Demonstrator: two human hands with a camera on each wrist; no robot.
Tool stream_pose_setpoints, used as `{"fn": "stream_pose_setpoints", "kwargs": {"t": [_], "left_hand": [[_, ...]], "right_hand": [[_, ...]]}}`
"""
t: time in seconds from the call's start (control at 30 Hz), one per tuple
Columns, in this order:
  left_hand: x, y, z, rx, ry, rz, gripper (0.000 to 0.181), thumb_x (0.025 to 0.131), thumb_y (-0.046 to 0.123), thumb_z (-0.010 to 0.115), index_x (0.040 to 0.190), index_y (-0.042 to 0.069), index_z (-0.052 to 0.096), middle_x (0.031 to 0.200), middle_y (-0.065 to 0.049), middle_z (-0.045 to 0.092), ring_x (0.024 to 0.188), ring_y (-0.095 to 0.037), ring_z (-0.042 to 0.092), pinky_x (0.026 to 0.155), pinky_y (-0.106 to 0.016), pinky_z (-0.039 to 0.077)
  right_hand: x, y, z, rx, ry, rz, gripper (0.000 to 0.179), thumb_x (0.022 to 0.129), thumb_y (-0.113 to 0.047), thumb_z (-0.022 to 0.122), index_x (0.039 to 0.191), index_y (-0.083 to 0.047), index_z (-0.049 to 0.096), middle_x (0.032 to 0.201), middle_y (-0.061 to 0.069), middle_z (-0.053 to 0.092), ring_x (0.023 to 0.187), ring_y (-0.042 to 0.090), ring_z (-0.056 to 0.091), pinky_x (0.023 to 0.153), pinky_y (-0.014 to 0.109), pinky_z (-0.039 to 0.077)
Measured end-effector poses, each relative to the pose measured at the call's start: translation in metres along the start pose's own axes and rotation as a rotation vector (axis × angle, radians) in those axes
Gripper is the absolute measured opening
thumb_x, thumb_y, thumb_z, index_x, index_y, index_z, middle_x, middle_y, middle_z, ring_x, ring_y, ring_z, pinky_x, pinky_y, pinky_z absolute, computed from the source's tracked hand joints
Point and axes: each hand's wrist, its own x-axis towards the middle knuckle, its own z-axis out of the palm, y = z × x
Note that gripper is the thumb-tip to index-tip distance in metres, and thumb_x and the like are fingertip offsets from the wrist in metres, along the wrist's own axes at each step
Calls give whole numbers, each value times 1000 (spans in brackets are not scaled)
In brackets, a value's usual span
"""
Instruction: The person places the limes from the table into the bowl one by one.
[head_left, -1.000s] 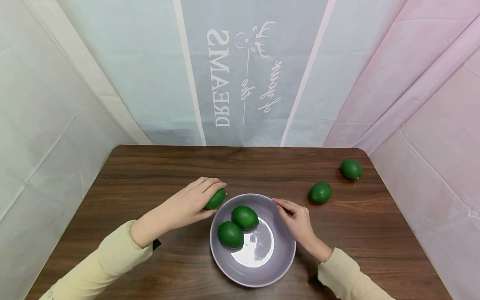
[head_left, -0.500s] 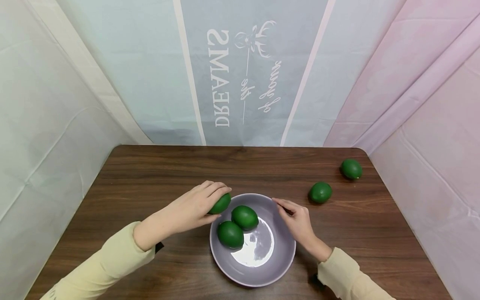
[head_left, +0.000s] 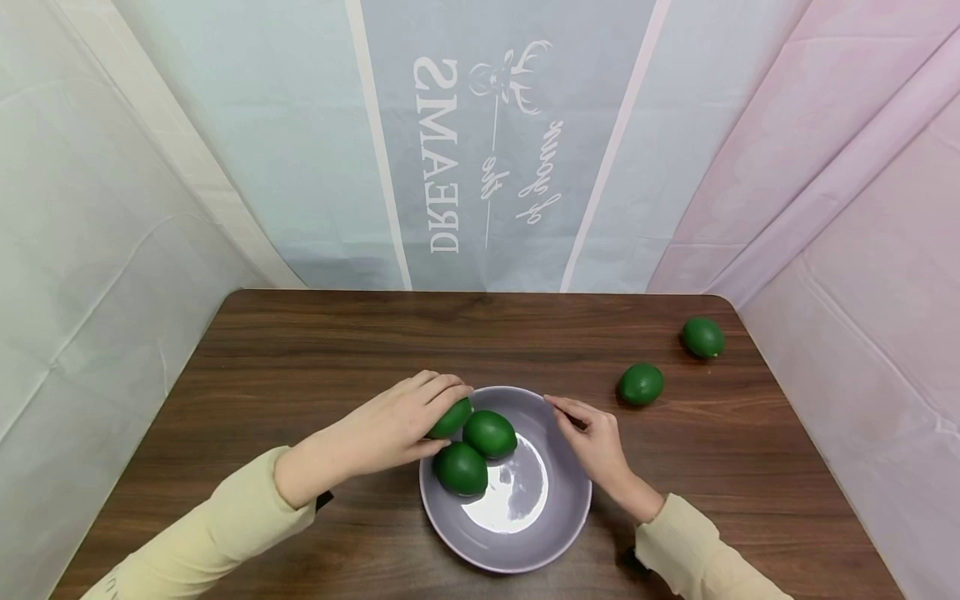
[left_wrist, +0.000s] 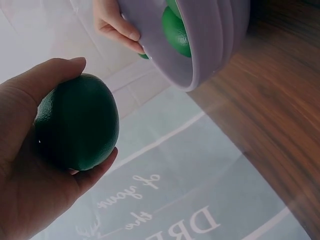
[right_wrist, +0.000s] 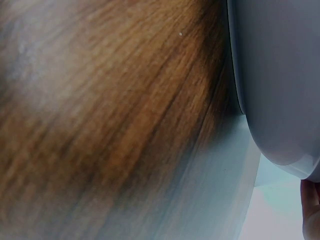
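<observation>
A green lime (head_left: 452,419) is gripped between the thumb and fingers of my left hand (head_left: 390,425), over the left rim of a round lilac bowl (head_left: 564,500). In the left wrist view this lime (left_wrist: 82,122) hangs apart from the bowl's edge. Two more limes, one farther (head_left: 490,434) and one nearer (head_left: 461,469), lie against each other in the left half of the bowl. My right hand (head_left: 596,446) pinches the bowl's far right rim, fingertips at the edge. Only a few fingers and the bowl's outer wall (right_wrist: 280,75) show in the right wrist view.
On the dark wood table (head_left: 337,333), one lime (head_left: 641,384) lies to the right beyond my right hand. Another lime (head_left: 703,337) sits near the table's back right corner. Pale cloth hangings (head_left: 300,125) with mirrored print enclose the back and sides.
My left hand has moved right and slightly nearer, carrying the lime from beside the bowl to over its left rim. The right hand and bowl have stayed put.
</observation>
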Motion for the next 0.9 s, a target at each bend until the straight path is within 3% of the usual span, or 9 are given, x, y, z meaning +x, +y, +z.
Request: {"fn": "stream_pose_setpoints", "kwargs": {"t": [0.5,0.77,0.9], "left_hand": [[2,10,5,-19,-36,24,64,75,26,73,125,1,45,119,-7,51,103,-20,48,93,-31,41],[3,14,10,-32,-40,34,63,74,28,74,124,2,46,118,-6,51,101,-19,49,90,-29,42],[3,16,13,-27,-39,53,64,73,29,75,123,1,47,117,-6,51,99,-19,49,90,-28,42]], "right_hand": [[0,-1,0,0,-6,0,24,78,8,64,97,-4,72,94,7,69,90,9,63,74,9,46],[1,-4,-1,15,-8,-12,22,79,7,64,98,-2,71,94,11,69,88,19,65,74,8,46],[0,-3,-1,12,-18,6,22,80,7,64,98,-3,71,94,10,69,89,15,64,74,8,46]]}}
